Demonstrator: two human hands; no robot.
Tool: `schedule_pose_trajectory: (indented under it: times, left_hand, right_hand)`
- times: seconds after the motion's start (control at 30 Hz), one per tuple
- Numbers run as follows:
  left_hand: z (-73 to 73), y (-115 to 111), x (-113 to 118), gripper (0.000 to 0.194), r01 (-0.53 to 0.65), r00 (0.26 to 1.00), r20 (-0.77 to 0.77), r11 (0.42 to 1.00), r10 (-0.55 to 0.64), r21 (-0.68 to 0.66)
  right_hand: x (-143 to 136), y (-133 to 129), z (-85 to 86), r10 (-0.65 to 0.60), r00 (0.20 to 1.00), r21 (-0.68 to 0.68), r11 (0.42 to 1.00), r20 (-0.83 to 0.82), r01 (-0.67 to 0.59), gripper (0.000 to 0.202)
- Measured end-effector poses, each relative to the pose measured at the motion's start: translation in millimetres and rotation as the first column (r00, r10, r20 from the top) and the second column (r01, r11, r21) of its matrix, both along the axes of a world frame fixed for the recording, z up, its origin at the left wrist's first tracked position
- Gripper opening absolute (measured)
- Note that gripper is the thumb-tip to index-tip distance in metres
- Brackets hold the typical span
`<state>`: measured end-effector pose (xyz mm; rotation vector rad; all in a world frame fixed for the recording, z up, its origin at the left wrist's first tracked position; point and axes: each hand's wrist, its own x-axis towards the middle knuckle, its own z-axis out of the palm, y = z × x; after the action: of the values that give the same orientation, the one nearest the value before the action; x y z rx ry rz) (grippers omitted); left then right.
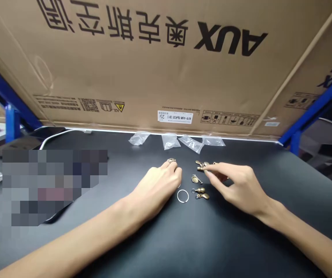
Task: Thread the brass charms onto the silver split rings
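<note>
Right hand point(238, 185) out over the table, right of centre in the frame: thumb and forefinger almost together, just a sliver between the tips, and they're right at the near end of a small brass charm point(200, 168)! Pinched, or only touched? I can't tell from here.

And look at the line of it: the charm points left from my fingertips, its long axis running across the frame, so I meet it at its right-hand end. The right hand is clearly the nearer one. My left hand point(157, 183) sits across a gap to the left, fingers curled low, a brass piece point(171, 160) showing just past them; whether they grip it, I can't tell.

Just above my right fingertips, more brass bits crowd close. Below the charm comes a squarish pendant point(195, 179), then a gourd-shaped charm point(200, 190), also lying crosswise, with a rounded charm point(204, 196) right beneath it. A metal ring point(182, 196) lies flat to their left, near my left hand.

Farther out, plastic bags point(170, 141) line the table's far edge, before the big cardboard box point(143, 73) filling the top of the frame.
</note>
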<state>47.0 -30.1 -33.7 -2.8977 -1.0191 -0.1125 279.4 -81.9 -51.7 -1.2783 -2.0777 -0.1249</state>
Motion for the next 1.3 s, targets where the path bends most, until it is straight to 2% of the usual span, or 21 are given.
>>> schedule_pose_trajectory:
  times: [0.13, 0.2, 0.3, 0.43, 0.5, 0.6, 0.7, 0.83, 0.9, 0.97, 1.03, 1.2, 1.3]
  left_hand:
    - [-2.8, 6.3, -7.7, 0.02, 0.011, 1.0, 0.002, 1.0, -0.011, 0.008]
    - [-8.9, 12.4, -13.0, 0.014, -0.016, 0.996, 0.09, 1.0, 0.018, -0.024]
    - [-15.3, 16.3, -14.9, 0.01, -0.03, 0.949, 0.307, 0.988, 0.076, -0.155]
    - [-15.9, 3.5, -4.6, 0.006, 0.033, 0.843, 0.516, 0.943, 0.151, -0.33]
    - [-15.2, -6.8, 1.3, 0.005, 0.084, 0.809, 0.568, 0.929, 0.148, -0.361]
    - [-13.2, -18.9, 5.8, 0.004, 0.178, 0.761, 0.635, 0.897, 0.136, -0.405]
    - [-9.3, -23.8, 5.8, 0.015, 0.261, 0.738, 0.653, 0.818, 0.174, -0.512]
    - [-4.6, -23.4, 5.1, 0.021, 0.319, 0.72, 0.624, 0.654, 0.304, -0.686]
    - [-3.7, -23.1, 5.3, 0.022, 0.334, 0.705, 0.607, 0.583, 0.367, -0.74]
    - [-3.4, -23.5, 5.2, 0.022, 0.345, 0.695, 0.595, 0.54, 0.403, -0.768]
    - [-3.2, -24.5, 4.7, 0.021, 0.35, 0.692, 0.594, 0.529, 0.411, -0.773]
    - [-1.2, -26.2, 4.6, 0.018, 0.314, 0.709, 0.599, 0.593, 0.373, -0.741]
    - [-0.9, -26.0, 5.4, 0.013, 0.305, 0.708, 0.597, 0.598, 0.378, -0.741]
  right_hand:
    - [-2.8, -0.6, 1.2, 0.019, 1.0, 0.004, 1.0, 0.008, -0.019, 0.017]
    - [-4.5, -2.0, 2.3, 0.026, 1.0, -0.003, 1.0, 0.009, -0.025, 0.018]
    - [-9.1, -5.9, 4.4, 0.036, 0.999, -0.066, 0.997, -0.023, -0.038, 0.018]
    - [-17.4, -11.9, 3.6, 0.101, 0.995, -0.162, 0.981, -0.017, -0.103, 0.024]
    - [-19.7, -13.3, 1.7, 0.127, 0.992, -0.158, 0.979, -0.005, -0.126, 0.02]
    - [-19.7, -12.7, 0.9, 0.118, 0.99, -0.131, 0.983, -0.071, -0.127, 0.017]
    - [-17.9, -10.5, 3.6, 0.086, 0.985, -0.173, 0.979, -0.151, -0.112, 0.015]
    - [-18.3, -9.5, 6.5, 0.077, 0.978, -0.283, 0.95, -0.195, -0.131, 0.017]
    - [-19.2, -9.9, 6.8, 0.074, 0.976, -0.309, 0.942, -0.204, -0.135, 0.018]
    - [-19.7, -10.7, 7.1, 0.066, 0.976, -0.318, 0.939, -0.209, -0.132, 0.018]
    - [-19.6, -11.4, 7.8, 0.061, 0.975, -0.317, 0.94, -0.216, -0.129, 0.018]
    - [-20.3, -13.1, 7.8, 0.095, 0.97, -0.316, 0.934, -0.224, -0.165, 0.018]
    - [-22.4, -13.3, 8.0, 0.112, 0.967, -0.33, 0.925, -0.23, -0.186, 0.02]
